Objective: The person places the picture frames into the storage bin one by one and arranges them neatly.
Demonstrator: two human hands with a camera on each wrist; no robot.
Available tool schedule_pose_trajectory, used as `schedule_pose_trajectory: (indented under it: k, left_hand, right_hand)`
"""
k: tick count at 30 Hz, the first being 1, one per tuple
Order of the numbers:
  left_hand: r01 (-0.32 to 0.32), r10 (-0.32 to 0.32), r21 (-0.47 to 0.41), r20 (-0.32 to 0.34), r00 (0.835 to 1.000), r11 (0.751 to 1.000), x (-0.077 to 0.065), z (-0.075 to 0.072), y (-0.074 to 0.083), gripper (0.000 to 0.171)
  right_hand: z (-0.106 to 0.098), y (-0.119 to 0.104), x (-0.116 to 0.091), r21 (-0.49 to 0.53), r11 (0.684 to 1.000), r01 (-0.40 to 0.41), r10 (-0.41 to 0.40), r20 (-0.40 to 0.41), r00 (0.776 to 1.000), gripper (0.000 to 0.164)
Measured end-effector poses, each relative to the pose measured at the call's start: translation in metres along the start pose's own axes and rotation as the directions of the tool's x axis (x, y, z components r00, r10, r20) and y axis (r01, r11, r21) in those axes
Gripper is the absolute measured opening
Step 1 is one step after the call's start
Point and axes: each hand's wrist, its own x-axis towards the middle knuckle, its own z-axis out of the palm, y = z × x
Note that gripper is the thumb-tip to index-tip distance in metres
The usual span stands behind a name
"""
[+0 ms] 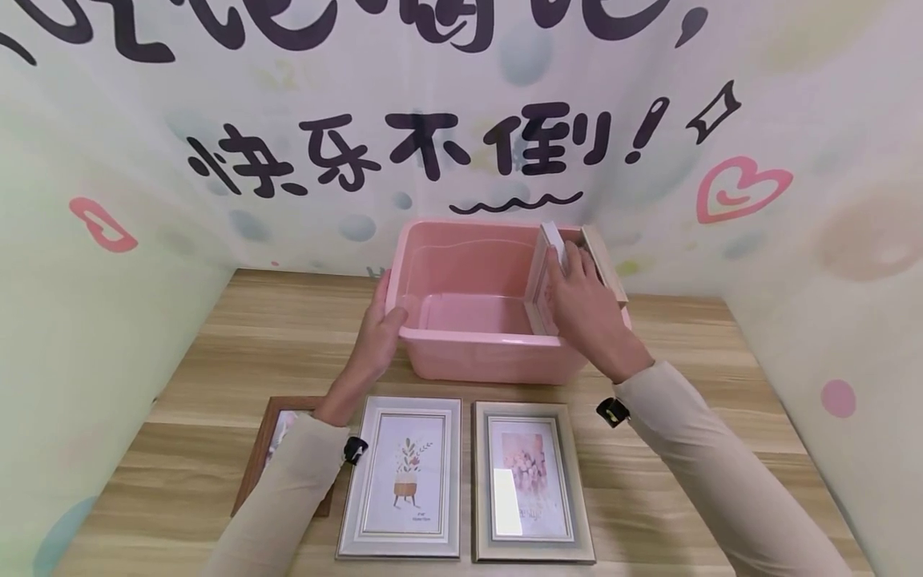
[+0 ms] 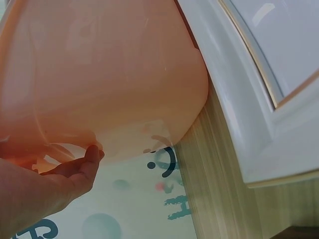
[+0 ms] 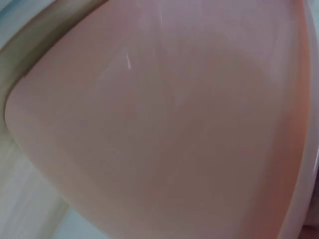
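A pink plastic basin [image 1: 497, 361] stands on the table by the back wall. My left hand [image 1: 378, 328] grips its left rim, thumb on the near side; in the left wrist view that hand [image 2: 62, 184] holds the rim's edge. Inside the basin at the right, a white picture frame [image 1: 539, 280] stands on edge. My right hand [image 1: 587, 308] pinches its top, with the thumb on its left face and fingers over the far side. A pale wooden frame [image 1: 604, 264] leans upright at the right rim, partly behind that hand. The right wrist view shows mostly the basin's outer wall [image 3: 164, 119].
Nearer me lie a silver-white frame [image 1: 352, 481] with a plant picture and a champagne frame [image 1: 580, 513] with a pink flower picture. A brown frame [image 1: 258, 457] lies partly under my left forearm. A printed wall cloth [image 1: 447, 240] hangs behind the wood-grain table [image 1: 692, 385].
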Motion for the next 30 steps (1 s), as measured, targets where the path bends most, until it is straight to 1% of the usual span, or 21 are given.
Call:
schedule_pose_trajectory:
  k: [2,4,6,8,12,15,18,23,26,30]
  left_hand:
    - [-0.002,0.002,0.004,-0.003,1.0,1.0,0.0,0.0,0.001,0.071]
    - [0.002,-0.002,0.008,-0.006,1.0,1.0,0.0,0.0,0.001,0.071]
    - [0.006,-0.006,0.011,-0.007,1.0,1.0,0.0,-0.001,0.001,0.07]
    - [0.011,-0.011,0.013,-0.009,1.0,1.0,0.0,-0.001,0.0,0.07]
    - [0.011,-0.011,0.013,-0.007,1.0,1.0,0.0,-0.001,-0.001,0.071]
    - [0.005,-0.005,0.0,0.0,1.0,1.0,0.0,-0.001,-0.001,0.071]
    - [0.004,-0.004,-0.01,0.003,1.0,1.0,-0.001,-0.001,0.0,0.072]
    - [0.012,-0.012,0.0,-0.006,1.0,1.0,-0.001,-0.001,0.001,0.072]
    - [0.005,-0.005,-0.009,0.0,1.0,1.0,-0.001,0.0,0.0,0.072]
    - [-0.004,0.004,-0.022,0.002,1.0,1.0,0.0,0.0,-0.001,0.071]
  right_hand:
    - [-0.001,0.0,0.001,-0.08,0.996,0.045,-0.044,0.01,0.999,0.062]
    - [-0.002,0.001,0.002,-0.137,0.987,0.084,-0.084,0.01,0.996,0.061]
    - [-0.004,0.001,0.002,-0.16,0.982,0.099,-0.098,0.012,0.995,0.061]
    - [-0.006,0.001,0.002,-0.166,0.982,0.091,-0.088,0.027,0.996,0.062]
    - [-0.01,0.003,0.001,-0.149,0.988,0.047,-0.038,0.059,0.998,0.065]
    - [-0.012,0.005,-0.001,-0.118,0.993,0.008,0.001,0.076,0.997,0.067]
    - [-0.014,0.009,-0.003,-0.097,0.995,-0.029,0.037,0.088,0.995,0.066]
    - [-0.015,0.013,-0.004,-0.052,0.994,-0.093,0.098,0.124,0.987,0.063]
    - [-0.015,0.015,-0.004,-0.024,0.993,-0.115,0.117,0.128,0.985,0.063]
    - [-0.013,0.016,-0.005,0.007,0.992,-0.126,0.124,0.113,0.986,0.063]
